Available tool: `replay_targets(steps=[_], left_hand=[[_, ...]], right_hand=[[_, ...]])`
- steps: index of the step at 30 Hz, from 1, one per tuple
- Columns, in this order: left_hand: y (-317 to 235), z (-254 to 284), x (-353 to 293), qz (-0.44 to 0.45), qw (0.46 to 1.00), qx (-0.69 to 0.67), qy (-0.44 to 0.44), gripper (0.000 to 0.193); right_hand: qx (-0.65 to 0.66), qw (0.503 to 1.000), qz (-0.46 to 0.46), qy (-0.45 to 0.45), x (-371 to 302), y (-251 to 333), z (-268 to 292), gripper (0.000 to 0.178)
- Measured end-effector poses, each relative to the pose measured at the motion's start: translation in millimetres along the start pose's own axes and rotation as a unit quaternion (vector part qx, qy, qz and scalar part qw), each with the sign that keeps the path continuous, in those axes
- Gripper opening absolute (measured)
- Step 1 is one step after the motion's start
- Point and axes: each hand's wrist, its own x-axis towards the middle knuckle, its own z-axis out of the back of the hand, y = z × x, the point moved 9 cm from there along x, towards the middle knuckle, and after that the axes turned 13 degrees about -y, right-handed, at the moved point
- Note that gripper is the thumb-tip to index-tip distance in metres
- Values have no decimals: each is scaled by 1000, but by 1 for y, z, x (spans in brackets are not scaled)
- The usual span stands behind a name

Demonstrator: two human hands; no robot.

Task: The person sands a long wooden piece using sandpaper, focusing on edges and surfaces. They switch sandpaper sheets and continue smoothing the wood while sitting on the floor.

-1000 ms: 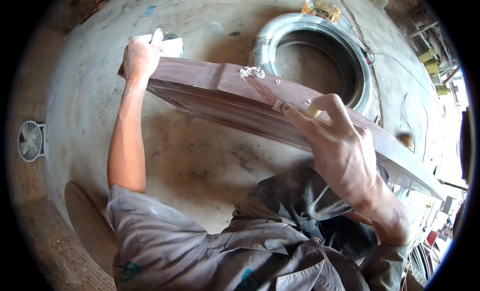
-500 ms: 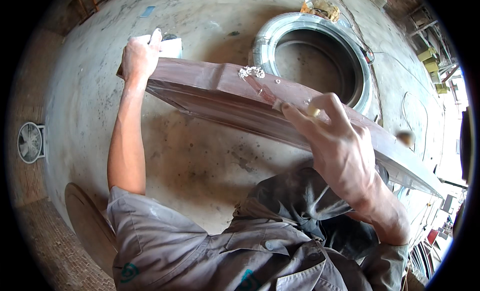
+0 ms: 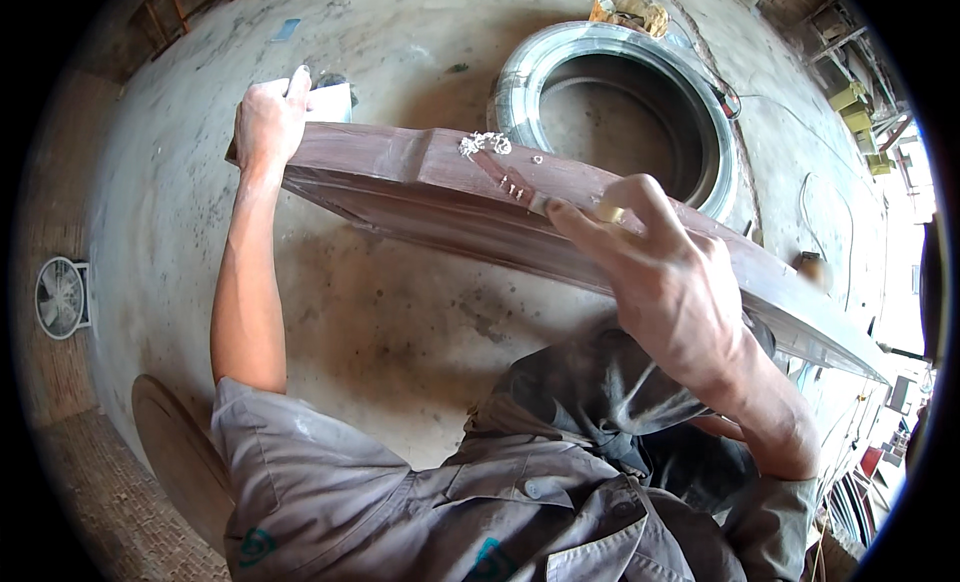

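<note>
A long reddish-brown wooden panel, apparently a door or furniture part, lies slanted across my front with its narrow edge up. My left hand is closed around its left end, thumb raised, fingertips whitened. In my right hand is a small flat-tipped scraper; my index finger presses near its tip, and a pale part shows between the fingers. The tip touches the panel's edge, at the end of a darker reddish streak dotted with white flecks. White crumbs or shavings are heaped at the streak's far end.
Beyond the panel, a large tyre-like ring lies on the concrete floor, an open bag behind it. A white block is beside my left hand. A round brown board stands lower left; a fan is far left.
The panel and surroundings sit slightly further left in view. My right hand and the scraper stay on the panel edge with only a slight shift; my left hand keeps its grip.
</note>
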Motion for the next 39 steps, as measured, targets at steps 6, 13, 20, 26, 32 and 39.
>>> replay_targets(steps=[6, 13, 20, 26, 32, 39], left_hand=[[2, -2, -1, 14, 1000, 1, 15, 48], [0, 0, -2, 11, 1000, -17, -1, 52], [-6, -1, 1, -25, 1000, -5, -15, 53], [11, -10, 3, -49, 999, -11, 4, 52], [5, -7, 6, -46, 999, -3, 7, 51], [8, -9, 9, -53, 998, -16, 5, 50]], right_hand=[[27, 999, -33, -30, 17, 7, -1, 57], [27, 998, -34, -49, 35, 9, -9, 51], [-5, 1000, -7, -7, 22, 4, -6, 49], [21, 998, -34, -52, -33, -34, 57, 52], [14, 999, -28, -31, -59, -63, 54, 55], [20, 998, 9, -50, -52, -49, 44, 55]])
